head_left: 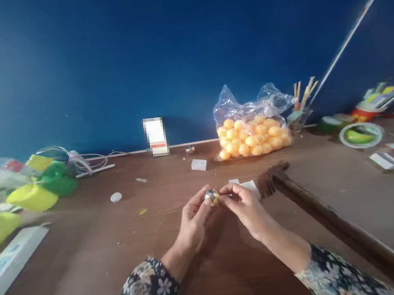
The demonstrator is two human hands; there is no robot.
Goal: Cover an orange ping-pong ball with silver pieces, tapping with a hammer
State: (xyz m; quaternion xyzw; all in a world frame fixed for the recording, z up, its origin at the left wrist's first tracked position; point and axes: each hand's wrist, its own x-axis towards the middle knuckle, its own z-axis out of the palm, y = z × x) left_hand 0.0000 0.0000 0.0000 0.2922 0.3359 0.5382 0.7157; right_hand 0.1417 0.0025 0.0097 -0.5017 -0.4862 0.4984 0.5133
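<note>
My left hand (194,212) pinches a small shiny silver ball (211,195) between thumb and fingers, with a yellowish patch on its lower side. My right hand (243,203) is closed on a thin stick (227,195) that points toward the ball; its tip is hidden by the fingers. Both hands are close together above the brown table. Just behind my right hand lies a white card or paper piece (251,188). A small white box (199,165) rests farther back, with another shiny round piece (190,149) behind it near the wall.
A clear bag of orange balls (252,137) stands at the back. To the right are a dark wooden stick (334,217), a cup of pens (367,111) and a white roll (342,138). Bright plastic bags (33,197) and a long white box (15,260) occupy the left.
</note>
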